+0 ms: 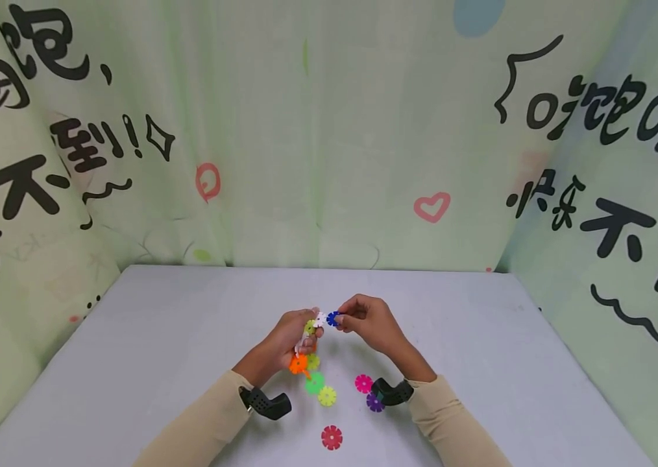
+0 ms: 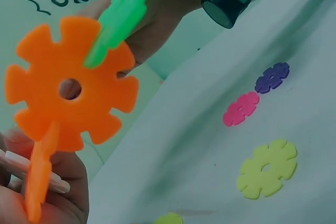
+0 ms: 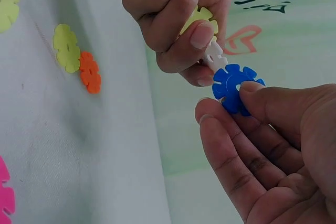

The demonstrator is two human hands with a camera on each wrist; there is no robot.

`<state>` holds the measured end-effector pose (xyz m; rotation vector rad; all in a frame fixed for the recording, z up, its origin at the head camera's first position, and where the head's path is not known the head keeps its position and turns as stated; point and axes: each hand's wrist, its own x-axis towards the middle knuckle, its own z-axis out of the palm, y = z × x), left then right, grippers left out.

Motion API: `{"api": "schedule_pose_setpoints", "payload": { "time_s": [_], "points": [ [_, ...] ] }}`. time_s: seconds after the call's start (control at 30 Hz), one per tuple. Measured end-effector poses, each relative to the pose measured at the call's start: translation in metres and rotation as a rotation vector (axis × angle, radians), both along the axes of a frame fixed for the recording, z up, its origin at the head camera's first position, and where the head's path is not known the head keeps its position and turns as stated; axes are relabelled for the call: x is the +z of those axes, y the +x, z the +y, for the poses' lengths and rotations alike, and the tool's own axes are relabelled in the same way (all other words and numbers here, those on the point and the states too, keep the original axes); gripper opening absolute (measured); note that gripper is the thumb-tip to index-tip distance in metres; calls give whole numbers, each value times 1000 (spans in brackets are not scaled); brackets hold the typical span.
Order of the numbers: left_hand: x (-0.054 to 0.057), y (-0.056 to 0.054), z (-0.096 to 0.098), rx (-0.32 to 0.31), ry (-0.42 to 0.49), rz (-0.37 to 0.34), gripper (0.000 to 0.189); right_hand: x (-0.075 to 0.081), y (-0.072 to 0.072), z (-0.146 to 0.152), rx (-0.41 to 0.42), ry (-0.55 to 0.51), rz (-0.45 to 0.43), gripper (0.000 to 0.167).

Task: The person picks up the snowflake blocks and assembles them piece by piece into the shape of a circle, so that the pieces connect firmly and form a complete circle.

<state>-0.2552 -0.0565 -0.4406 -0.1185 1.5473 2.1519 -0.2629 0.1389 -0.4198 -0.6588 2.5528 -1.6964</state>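
My left hand (image 1: 291,334) grips a chain of interlocking flower-shaped plastic discs, its fingers curled round it. A yellow disc (image 3: 203,20) and a white disc (image 3: 213,55) stick out between those fingers. Below hang an orange disc (image 2: 39,87), a second orange one (image 2: 39,169) edge-on, and a green disc (image 2: 123,17) slotted into the first. Between thumb and fingers my right hand (image 1: 372,322) pinches a blue disc (image 3: 229,83). Its edge meets the white disc's edge; I cannot tell whether their slots are engaged.
On the white tabletop (image 1: 200,311) lie a pink disc (image 1: 363,383) and a purple disc (image 1: 374,403) near the right wrist camera (image 1: 393,392). A red disc (image 1: 331,437) lies at the front, and loose yellow discs (image 1: 327,395) lie between the forearms. Patterned curtains (image 1: 352,130) surround the table.
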Motion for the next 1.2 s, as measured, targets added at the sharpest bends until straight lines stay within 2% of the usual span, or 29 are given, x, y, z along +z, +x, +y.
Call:
{"api": "schedule_pose_setpoints", "payload": {
  "time_s": [0.17, 0.5, 0.7, 0.97, 1.1, 1.2],
  "points": [
    [0, 3, 1, -9, -15, 15, 36, -3, 1, -1, -21, -34, 7, 9],
    [-1, 5, 5, -22, -22, 3, 40, -8, 6, -2, 3, -56, 37, 7],
    [5, 5, 8, -13, 2, 0, 33, -2, 6, -5, 1, -51, 74, 6],
    [13, 6, -3, -16, 4, 56, 31, 8, 6, -8, 45, 21, 66, 15],
    [15, 7, -8, 31, 1, 55, 29, 6, 8, -9, 1, 83, 45, 20],
    [15, 6, -12, 65, -25, 76, 31, -2, 8, -11, -23, 145, 13, 17]
  ]
}}
